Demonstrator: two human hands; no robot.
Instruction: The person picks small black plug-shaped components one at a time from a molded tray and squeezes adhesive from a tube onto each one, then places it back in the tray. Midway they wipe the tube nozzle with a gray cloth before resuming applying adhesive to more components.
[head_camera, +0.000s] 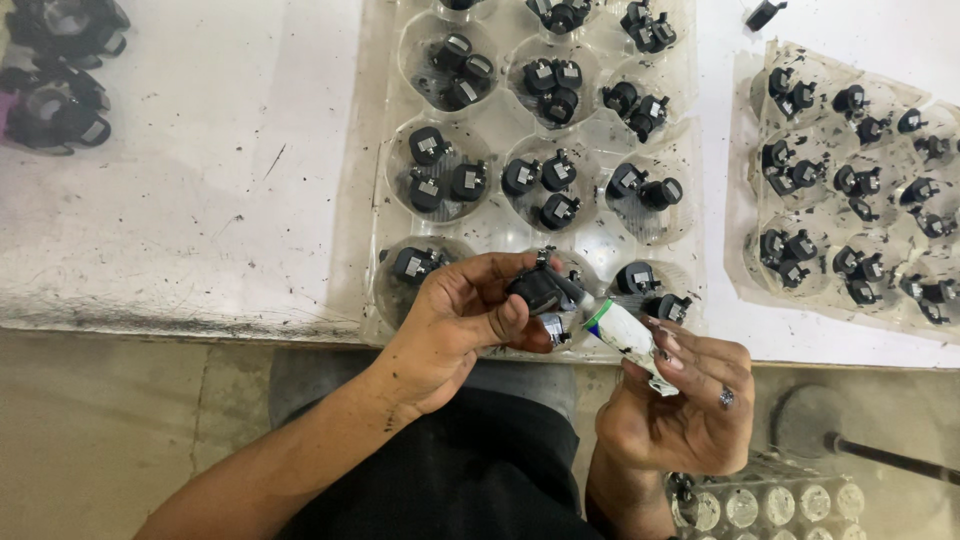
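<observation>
You're gripping one small black part (537, 290) in your left hand (455, 325) over the desk (180, 200) edge, right hand (680, 410) squeezing a white tube (625, 335) onto it. Looks mid-batch; clear tray (390, 150) is holding plenty more.

Bright, even light is falling from above onto the white tabletop (180, 200), washing it out pale toward the far right. The clear plastic tray (380, 200) is catching soft glare on its cup rims, and the black parts in it are reading as dark blobs with little surface detail. My left hand (460, 320) is casting only a faint shadow below the tray. The floor nearer me than the tray is sitting dimmer. Straight edges are bowing slightly at the corners. My right hand (685, 405) is looking a little soft.
</observation>
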